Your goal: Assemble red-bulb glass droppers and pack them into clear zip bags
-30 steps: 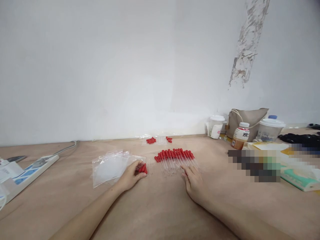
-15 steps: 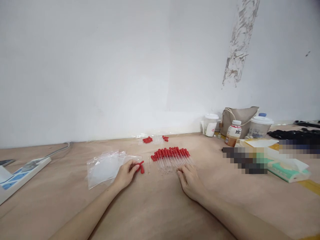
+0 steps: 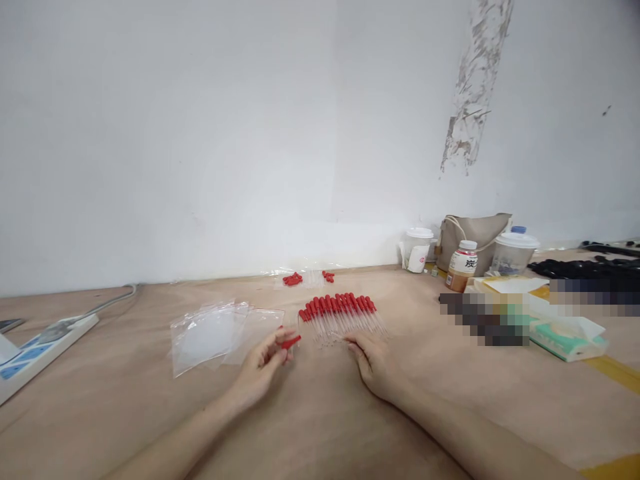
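Observation:
A red rubber dropper bulb point(image 3: 291, 343) is pinched in the fingers of my left hand point(image 3: 267, 357), which is raised a little over the table. Another bit of red shows behind those fingers. My right hand point(image 3: 373, 360) has its fingers closed together by the clear tips of a row of droppers point(image 3: 340, 313). Something thin and clear may be between its fingertips, but I cannot make it out. The droppers lie side by side, red bulbs towards the wall. Clear zip bags point(image 3: 210, 333) lie left of my left hand.
Loose red bulbs point(image 3: 293, 279) lie on clear plastic near the wall. At left is a power strip point(image 3: 47, 357). To the right stand a lidded cup point(image 3: 418, 250), a drink bottle point(image 3: 463, 267), a grey bag point(image 3: 475, 237) and a tissue pack point(image 3: 570, 340).
My left hand has lifted from the table and moved right with the red bulb, turning it towards my right hand. My right hand has shifted slightly left.

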A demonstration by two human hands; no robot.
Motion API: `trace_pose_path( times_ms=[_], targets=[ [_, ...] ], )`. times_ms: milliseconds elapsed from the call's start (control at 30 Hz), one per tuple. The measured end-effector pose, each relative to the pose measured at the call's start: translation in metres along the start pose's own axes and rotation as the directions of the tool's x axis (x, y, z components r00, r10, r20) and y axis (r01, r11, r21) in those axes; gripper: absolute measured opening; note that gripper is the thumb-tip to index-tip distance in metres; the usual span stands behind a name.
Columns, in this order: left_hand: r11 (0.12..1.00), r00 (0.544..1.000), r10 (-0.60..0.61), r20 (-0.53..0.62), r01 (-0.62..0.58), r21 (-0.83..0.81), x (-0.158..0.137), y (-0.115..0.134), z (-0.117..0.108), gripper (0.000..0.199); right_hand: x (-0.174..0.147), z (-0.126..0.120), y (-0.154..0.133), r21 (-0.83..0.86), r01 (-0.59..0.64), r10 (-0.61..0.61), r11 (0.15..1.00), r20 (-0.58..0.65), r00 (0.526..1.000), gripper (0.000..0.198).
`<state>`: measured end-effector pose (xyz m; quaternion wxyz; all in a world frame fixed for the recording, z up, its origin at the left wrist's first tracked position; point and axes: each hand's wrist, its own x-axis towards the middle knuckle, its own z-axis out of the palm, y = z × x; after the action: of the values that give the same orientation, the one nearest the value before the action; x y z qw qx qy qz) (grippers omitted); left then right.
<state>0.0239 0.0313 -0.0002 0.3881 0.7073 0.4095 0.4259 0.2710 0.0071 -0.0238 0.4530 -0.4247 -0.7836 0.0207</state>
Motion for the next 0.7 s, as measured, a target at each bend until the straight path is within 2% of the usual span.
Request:
trace_pose_path(
  times_ms=[100,200,300,400,567,700],
  targets=[
    [0.984,0.986,-0.153,0.070,0.159,-0.081,-0.017,0.004,0.014,0.031,-0.002,-0.001,-0.010,0.010,0.042,-0.043,0.999,0.046,0.998,0.021],
    [0.962,0.975,-0.207,0.079,0.217,-0.168,-0.022,0.002,0.020,0.031,-0.004,0.000,-0.021,0.020,0.047,-0.048,0.999,0.071,0.996,0.019],
    [0.962,0.979,-0.193,0.067,0.202,-0.183,-0.020,-0.002,0.022,0.029,-0.005,0.002,-0.029,0.023,0.040,-0.042,0.999,0.113,0.993,0.019],
    [0.979,0.990,-0.127,0.054,0.134,-0.156,-0.019,-0.005,0.025,0.027,-0.005,0.004,-0.032,0.016,0.041,-0.043,0.999,0.139,0.989,0.017],
    [0.989,0.992,-0.046,0.120,0.062,-0.133,-0.021,-0.004,0.031,0.023,-0.006,0.004,-0.031,0.041,0.030,-0.036,0.999,0.152,0.988,0.017],
    [0.990,0.993,-0.007,0.119,0.023,-0.138,-0.021,-0.004,0.033,0.020,-0.006,0.004,-0.032,0.043,0.031,-0.038,0.999,0.177,0.983,0.018]
  ],
)
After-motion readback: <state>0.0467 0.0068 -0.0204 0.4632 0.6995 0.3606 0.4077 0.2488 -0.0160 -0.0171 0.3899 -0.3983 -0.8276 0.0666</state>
